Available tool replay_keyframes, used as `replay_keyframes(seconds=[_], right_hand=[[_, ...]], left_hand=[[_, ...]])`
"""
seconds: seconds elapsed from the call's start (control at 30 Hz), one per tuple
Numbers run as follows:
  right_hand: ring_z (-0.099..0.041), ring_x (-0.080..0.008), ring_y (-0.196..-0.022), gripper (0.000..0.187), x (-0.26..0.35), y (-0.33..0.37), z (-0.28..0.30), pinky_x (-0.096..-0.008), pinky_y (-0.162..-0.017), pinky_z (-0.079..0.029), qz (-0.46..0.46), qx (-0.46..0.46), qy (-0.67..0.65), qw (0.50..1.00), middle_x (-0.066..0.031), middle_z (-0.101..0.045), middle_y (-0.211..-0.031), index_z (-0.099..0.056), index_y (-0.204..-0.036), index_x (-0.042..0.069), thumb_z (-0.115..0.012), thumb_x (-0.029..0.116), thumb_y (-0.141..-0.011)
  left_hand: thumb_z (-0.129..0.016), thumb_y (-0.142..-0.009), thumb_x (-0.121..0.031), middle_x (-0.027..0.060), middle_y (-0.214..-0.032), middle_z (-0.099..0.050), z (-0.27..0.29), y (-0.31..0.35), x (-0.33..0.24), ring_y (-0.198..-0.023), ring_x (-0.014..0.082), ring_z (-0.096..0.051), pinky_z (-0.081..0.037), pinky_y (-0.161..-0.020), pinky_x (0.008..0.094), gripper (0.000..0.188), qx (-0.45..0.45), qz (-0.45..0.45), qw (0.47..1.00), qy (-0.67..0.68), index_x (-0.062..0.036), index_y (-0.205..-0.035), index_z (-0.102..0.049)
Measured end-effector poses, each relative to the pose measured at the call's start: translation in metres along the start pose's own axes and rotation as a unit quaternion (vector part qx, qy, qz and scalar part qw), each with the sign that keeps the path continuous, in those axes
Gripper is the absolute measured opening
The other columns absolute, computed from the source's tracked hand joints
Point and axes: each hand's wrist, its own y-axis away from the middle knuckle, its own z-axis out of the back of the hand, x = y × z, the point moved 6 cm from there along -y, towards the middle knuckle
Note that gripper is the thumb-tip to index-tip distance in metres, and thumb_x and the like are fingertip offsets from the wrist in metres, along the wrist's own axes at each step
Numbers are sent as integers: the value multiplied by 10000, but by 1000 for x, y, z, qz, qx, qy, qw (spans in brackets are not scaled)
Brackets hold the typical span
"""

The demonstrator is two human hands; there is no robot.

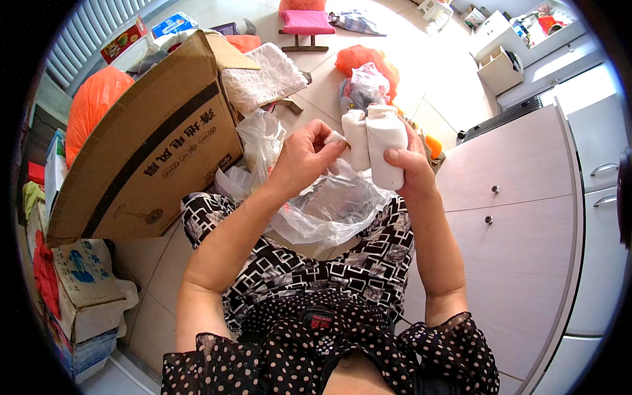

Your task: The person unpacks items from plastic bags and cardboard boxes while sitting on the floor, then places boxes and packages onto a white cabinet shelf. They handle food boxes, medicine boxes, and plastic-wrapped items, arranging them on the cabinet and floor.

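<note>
My right hand (417,170) is wrapped round a white plastic bottle (387,148), held upright over my lap. Against its left side stands a narrower, wrinkled white piece (357,139); whether it is a second bottle or a wrapping I cannot tell. Just left of these, my left hand (301,157) pinches a small white piece (334,137) between thumb and fingers, its kind unclear. Below both hands a clear plastic bag (329,210) lies open between my knees, and a whitish plastic bag (262,139) rises behind my left wrist.
A big cardboard box (178,155) leans close on my left, with an orange bag (99,105) behind it. Pale drawers (507,197) stand on my right. Ahead are a small pink-topped stool (307,23), a white fluffy cloth (266,78) and an orange-red bag (368,62).
</note>
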Motion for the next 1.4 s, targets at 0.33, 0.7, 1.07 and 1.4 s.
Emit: replay_keyframes(seconds=[0.33,0.7,1.07,1.4], right_hand=[[-603,-222,-973,607,-7,-3,11,-349,-849,-505,-12,4,-102,995,-123,-580,-1102,-463,-1246,2,-690,185,-715],[-594,-209,-978,689,-14,-5,18,-341,-852,-495,-17,-12,-89,996,-114,-571,-1090,-434,-1263,-1,-710,207,-666],[-595,-225,-982,678,-14,1,21,-356,-864,-494,0,-63,-59,996,-129,-575,-1106,-440,-1266,-5,-695,220,-679],[-585,-221,-980,654,-29,9,25,-342,-875,-468,-109,-18,93,990,-124,-585,-1094,-474,-1236,-14,-733,192,-672]], left_hand=[[-623,-866,-68,-26,-805,-585,9,-5,-1,-688,33,-492,-410,-608,198,67,-27,0,999,-24,-32,-916,-597],[-612,-899,-114,-15,-867,-594,-5,-4,16,-799,39,-537,-451,-695,207,114,46,1,993,110,-36,-976,-578],[-627,-884,-126,14,-953,-613,-24,3,28,-906,98,-563,-451,-827,254,218,90,-22,990,105,-48,-1080,-575],[-582,-813,-55,53,-791,-627,15,-38,32,-624,116,-578,-467,-556,274,171,95,129,963,-216,-11,-973,-618]])
